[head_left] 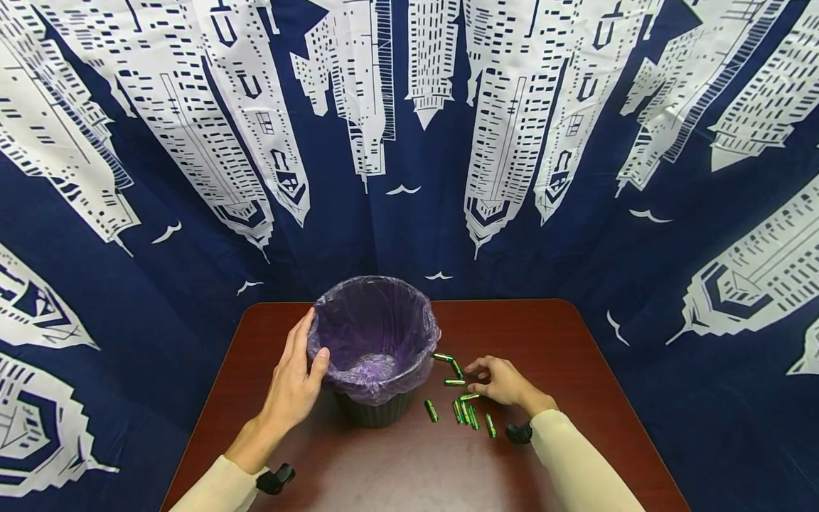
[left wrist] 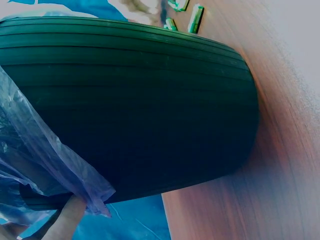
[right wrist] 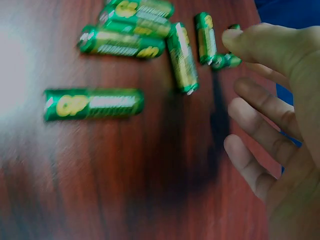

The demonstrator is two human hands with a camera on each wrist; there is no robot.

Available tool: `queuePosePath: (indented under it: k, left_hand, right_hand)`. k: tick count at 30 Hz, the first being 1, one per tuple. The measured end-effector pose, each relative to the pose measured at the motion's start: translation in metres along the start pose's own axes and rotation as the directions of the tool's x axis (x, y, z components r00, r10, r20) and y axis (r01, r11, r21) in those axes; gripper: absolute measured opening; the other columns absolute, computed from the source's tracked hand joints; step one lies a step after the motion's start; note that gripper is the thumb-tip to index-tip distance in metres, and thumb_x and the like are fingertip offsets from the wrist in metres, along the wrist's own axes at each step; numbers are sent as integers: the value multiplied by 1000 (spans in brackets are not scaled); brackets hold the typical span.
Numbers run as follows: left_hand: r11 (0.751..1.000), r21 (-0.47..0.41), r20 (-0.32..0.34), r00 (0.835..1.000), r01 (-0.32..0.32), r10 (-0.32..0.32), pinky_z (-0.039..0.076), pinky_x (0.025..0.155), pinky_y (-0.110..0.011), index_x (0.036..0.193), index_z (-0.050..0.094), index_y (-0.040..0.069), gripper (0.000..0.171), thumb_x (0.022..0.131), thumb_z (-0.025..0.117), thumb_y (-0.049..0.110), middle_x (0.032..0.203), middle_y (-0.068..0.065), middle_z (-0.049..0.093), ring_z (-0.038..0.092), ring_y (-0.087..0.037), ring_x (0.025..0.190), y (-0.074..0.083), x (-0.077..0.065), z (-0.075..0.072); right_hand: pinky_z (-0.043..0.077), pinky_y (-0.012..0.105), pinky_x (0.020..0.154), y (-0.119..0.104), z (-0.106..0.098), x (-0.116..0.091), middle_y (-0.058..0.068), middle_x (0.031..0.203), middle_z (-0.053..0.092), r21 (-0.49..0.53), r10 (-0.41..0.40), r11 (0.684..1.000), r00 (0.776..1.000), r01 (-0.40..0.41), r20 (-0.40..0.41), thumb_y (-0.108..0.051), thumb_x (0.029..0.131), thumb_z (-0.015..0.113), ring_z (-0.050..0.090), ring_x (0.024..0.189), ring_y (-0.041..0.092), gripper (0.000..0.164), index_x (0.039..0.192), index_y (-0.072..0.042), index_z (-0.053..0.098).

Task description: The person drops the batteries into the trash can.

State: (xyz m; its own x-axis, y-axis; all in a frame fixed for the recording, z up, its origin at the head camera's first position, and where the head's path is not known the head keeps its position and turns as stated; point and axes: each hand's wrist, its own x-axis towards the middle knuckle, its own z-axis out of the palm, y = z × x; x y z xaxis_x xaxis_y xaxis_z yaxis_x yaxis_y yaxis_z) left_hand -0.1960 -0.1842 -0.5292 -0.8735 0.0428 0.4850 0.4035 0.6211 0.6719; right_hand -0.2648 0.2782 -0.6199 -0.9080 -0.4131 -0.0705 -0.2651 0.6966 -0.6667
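At the left side of a dark green trash bin [head_left: 376, 411], lined with a translucent purple bag [head_left: 409, 380], my left hand [head_left: 296, 377] rests against the rim. Its fingers lie fairly straight along the side, with the thumb at the near rim. In the left wrist view the ribbed bin [left wrist: 150, 110] fills much of the picture, hiding most of that hand. My right hand [head_left: 502, 382] hovers low over the table beside scattered green batteries [head_left: 465, 412], fingers slightly bent and apart. A single battery [right wrist: 94, 104] lies apart from the others in the right wrist view; nothing shows between the fingers.
The bin stands on a reddish-brown wooden table [head_left: 397, 469]. Behind it hangs a navy curtain [head_left: 384, 235] printed with white buildings. A few batteries, including one battery [head_left: 442, 357] by the bin, lie close to its right side.
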Motion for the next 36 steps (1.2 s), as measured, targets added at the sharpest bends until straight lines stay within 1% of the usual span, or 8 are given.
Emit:
queuePosePath:
  k: [6,10,16,20,22,25,29,36]
  left_hand:
    - [1000,0,-3,1000,1,-1,48,125,-82,186,30,17,81,113,65,23,187,-16,41,55,-50,163,0,-1,-1]
    - [1000,-1,-4,1000,-9,9,49,125,-81,186,31,17,80,113,65,24,187,-16,41,56,-50,162,-1,0,0]
    - [1000,-10,-8,1000,-10,10,48,127,-80,186,31,17,81,113,65,26,187,-15,42,56,-49,162,0,3,1]
    - [1000,-7,-13,1000,-12,12,48,126,-80,186,31,17,81,112,66,25,187,-16,42,56,-50,162,0,4,1]
    - [1000,-5,-15,1000,-13,12,49,126,-80,185,31,17,82,112,67,23,186,-17,43,56,-50,162,0,3,2]
    - [1000,-1,-16,1000,-12,12,49,125,-80,185,32,17,82,111,67,22,186,-17,43,56,-50,162,0,3,2]
    - [1000,-2,-13,1000,-10,10,49,125,-81,185,32,17,81,112,66,26,186,-17,43,56,-50,162,-1,2,2]
    - [1000,3,-13,1000,-10,10,50,124,-81,185,32,17,80,113,65,25,186,-16,43,57,-50,161,-1,0,2]
  right_hand:
    - [70,50,97,8,4,-6,11,120,81,-24,-68,997,997,69,24,-10,100,91,80,108,30,21,119,-6,83]
    - [70,48,93,9,8,-9,9,116,80,-44,-80,996,996,81,27,-5,99,91,78,105,28,18,115,-8,84]
    - [69,37,87,9,10,-10,4,110,79,-113,-101,988,995,102,8,-3,98,91,78,99,22,14,109,-11,85]
    - [65,28,81,10,10,-8,1,106,77,-147,-106,984,994,105,-4,-3,99,90,75,94,15,12,105,-13,85]
    - [62,25,79,11,11,-8,0,105,76,-145,-98,985,995,96,-6,-4,100,90,73,92,12,12,104,-14,85]
    - [61,24,77,13,14,-7,0,103,76,-141,-95,986,995,93,-10,-4,100,90,70,90,6,12,103,-15,85]
    - [60,23,76,15,16,-7,0,102,75,-138,-98,986,995,95,-10,-3,99,90,66,88,1,12,103,-13,84]
    - [58,23,76,19,18,-6,-5,99,73,-145,-108,984,994,105,-14,-5,99,91,61,87,-2,13,103,-15,83]
